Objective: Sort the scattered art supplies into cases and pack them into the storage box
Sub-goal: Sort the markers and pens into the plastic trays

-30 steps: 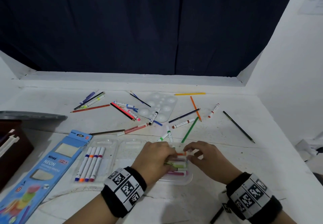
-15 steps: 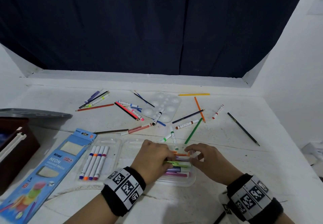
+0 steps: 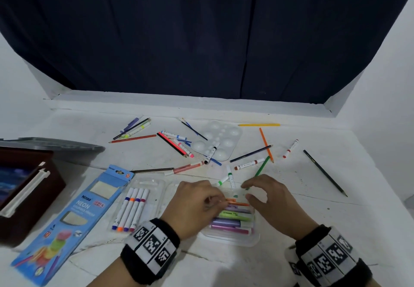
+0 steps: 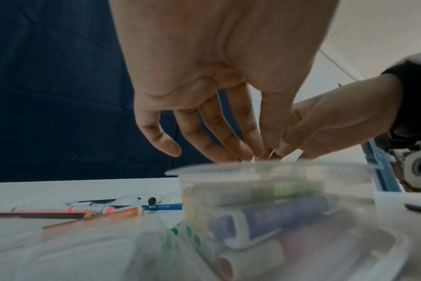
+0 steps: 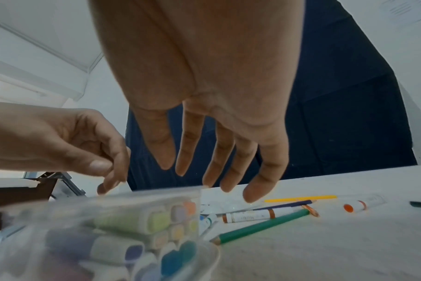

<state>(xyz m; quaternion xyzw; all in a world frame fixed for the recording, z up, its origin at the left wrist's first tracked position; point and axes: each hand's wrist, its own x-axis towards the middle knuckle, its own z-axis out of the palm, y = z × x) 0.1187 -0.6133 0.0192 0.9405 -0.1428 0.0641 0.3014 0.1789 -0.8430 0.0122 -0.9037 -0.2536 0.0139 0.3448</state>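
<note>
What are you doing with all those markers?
A person is tidying art supplies on a white table. Both hands are over a clear plastic case with markers stacked inside. The left hand is at an orange marker on top of the stack, and the right hand hovers with fingers relaxed, holding nothing. Four markers lie in the case's other half. Many pencils and markers are still scattered by the paint palette, and a brown storage box sits to the left.

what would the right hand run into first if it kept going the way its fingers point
Probably the green pencil, lying just beyond the right hand and its fingertips, then the brown-capped marker. Depth is unclear, so the fingers might pass above them.
</note>
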